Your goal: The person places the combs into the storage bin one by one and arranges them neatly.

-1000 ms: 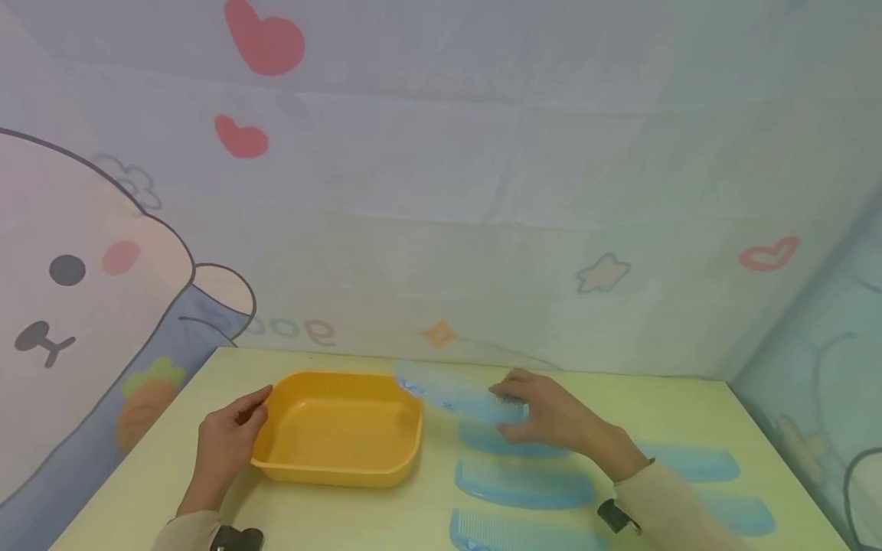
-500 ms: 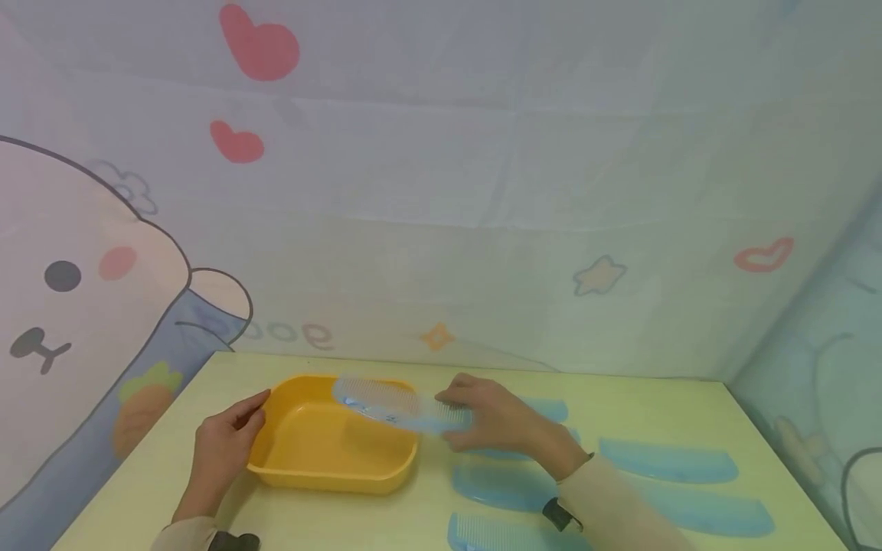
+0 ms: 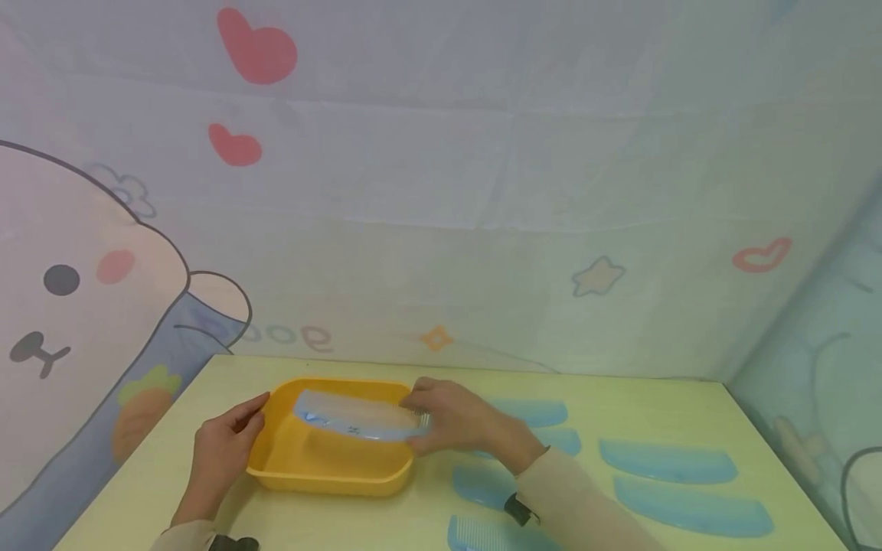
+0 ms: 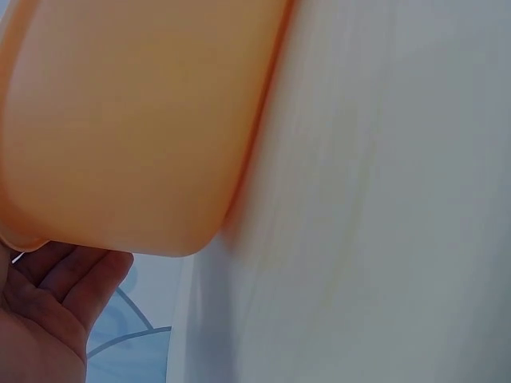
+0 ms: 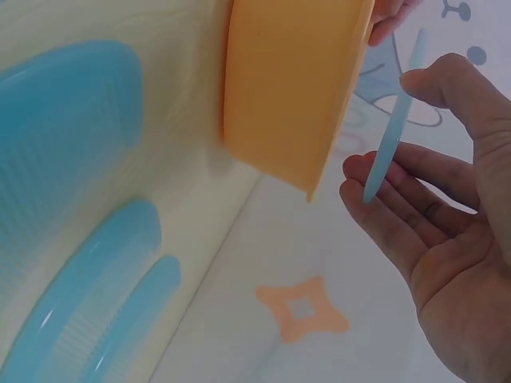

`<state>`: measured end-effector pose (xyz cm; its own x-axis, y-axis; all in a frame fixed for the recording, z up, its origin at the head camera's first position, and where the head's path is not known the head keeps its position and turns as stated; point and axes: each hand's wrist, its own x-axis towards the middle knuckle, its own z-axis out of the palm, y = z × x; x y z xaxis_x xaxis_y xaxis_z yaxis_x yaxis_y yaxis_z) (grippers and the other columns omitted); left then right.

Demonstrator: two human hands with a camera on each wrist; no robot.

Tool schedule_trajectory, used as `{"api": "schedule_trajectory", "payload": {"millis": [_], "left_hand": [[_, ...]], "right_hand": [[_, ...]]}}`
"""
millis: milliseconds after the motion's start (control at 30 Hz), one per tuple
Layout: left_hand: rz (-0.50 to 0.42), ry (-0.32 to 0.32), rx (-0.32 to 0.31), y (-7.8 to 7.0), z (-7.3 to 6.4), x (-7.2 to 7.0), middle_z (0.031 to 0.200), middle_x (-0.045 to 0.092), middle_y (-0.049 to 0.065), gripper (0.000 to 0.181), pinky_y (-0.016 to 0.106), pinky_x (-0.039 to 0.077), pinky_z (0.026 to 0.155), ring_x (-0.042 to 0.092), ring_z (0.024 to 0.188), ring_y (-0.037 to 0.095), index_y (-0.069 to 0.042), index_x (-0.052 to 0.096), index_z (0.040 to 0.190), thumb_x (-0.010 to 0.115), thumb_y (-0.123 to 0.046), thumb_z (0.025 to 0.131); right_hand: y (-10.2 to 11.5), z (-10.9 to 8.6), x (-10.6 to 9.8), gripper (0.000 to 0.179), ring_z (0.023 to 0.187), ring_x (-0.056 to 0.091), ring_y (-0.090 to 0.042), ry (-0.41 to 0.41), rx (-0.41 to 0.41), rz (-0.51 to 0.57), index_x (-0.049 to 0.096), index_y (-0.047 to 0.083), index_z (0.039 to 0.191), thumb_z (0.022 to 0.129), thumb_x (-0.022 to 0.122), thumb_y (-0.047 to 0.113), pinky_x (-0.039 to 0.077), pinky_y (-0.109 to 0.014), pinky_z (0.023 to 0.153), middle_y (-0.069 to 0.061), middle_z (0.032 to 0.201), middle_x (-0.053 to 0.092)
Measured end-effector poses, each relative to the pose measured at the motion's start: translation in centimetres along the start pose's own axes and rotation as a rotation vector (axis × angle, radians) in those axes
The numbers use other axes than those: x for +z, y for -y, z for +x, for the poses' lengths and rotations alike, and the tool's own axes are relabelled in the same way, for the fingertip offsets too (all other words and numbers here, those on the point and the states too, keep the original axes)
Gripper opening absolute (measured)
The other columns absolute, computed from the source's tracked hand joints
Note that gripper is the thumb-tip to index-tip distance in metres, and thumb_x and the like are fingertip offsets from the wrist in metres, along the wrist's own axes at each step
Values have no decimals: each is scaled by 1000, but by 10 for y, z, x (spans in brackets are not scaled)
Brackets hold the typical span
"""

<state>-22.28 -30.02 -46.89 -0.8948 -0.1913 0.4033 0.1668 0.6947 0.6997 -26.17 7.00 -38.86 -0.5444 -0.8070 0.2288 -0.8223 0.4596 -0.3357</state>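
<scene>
Nearest to us, at the bottom edge of the head view, we see the first lying comb (image 3: 492,533), light blue and partly cut off by the frame, together with the beige left sleeve (image 3: 184,536) and the beige right sleeve (image 3: 582,505). A little farther, the second lying comb (image 3: 477,485) is partly covered by the right arm. On the other side of this arm, the third lying comb (image 3: 694,506) and, behind it, the fourth lying comb (image 3: 668,461) rest on the pale yellow table (image 3: 386,528), close but apart.

Then we come to the hands. The left hand (image 3: 222,451) has its thumb and fingers clamped on the left rim of the yellow tray (image 3: 324,484). The right hand (image 3: 458,417) pinches the held comb (image 3: 347,417) by its right end, between the thumb and the fingers. We find this comb above the yellow tray, with its teeth turned away from us; the right wrist view shows a gap between it and the rim.

Beyond the right hand, we notice the fifth lying comb (image 3: 563,440) and the sixth lying comb (image 3: 540,413). Farthest of all hangs the cloth backdrop (image 3: 441,191), printed with a bear (image 3: 89,306).
</scene>
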Motion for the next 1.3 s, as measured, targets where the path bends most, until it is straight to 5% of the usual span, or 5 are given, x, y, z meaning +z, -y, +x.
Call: {"api": "schedule_trajectory", "payload": {"millis": [200,433,767,1033,1300], "left_hand": [[-9,8,-18,0,-1,-1,123,73,25,31,2,45,73,69,101,10,3,72,134,66,-1,103],[0,5,-1,-1,-1,-1,121,74,25,32,2,45,72,72,105,34,4,72,133,66,0,102],[-17,-14,35,0,-1,1,118,75,24,31,2,46,73,60,92,-8,4,73,131,67,2,101],[-10,-3,9,-3,-1,0,121,74,24,31,2,46,73,70,99,12,4,72,133,67,1,102],[-25,-11,6,-2,-1,-1,121,74,25,31,1,45,74,57,93,-12,4,72,132,67,2,101]], "right_hand": [[2,14,11,48,90,62,-12,49,7,-8,74,0,127,87,79,26,52,-22,81,-6,105,67],[1,24,24,49,93,64,-13,72,21,30,74,1,128,86,80,25,52,-21,83,-6,107,69],[4,32,35,32,84,50,-8,132,48,69,76,4,116,87,80,19,44,-19,75,2,94,60],[8,36,38,47,91,57,-4,173,88,34,76,5,128,87,84,25,49,-17,83,1,109,70],[6,43,49,42,81,49,-4,180,42,-3,79,6,122,85,84,23,41,-13,72,4,99,67]]}}
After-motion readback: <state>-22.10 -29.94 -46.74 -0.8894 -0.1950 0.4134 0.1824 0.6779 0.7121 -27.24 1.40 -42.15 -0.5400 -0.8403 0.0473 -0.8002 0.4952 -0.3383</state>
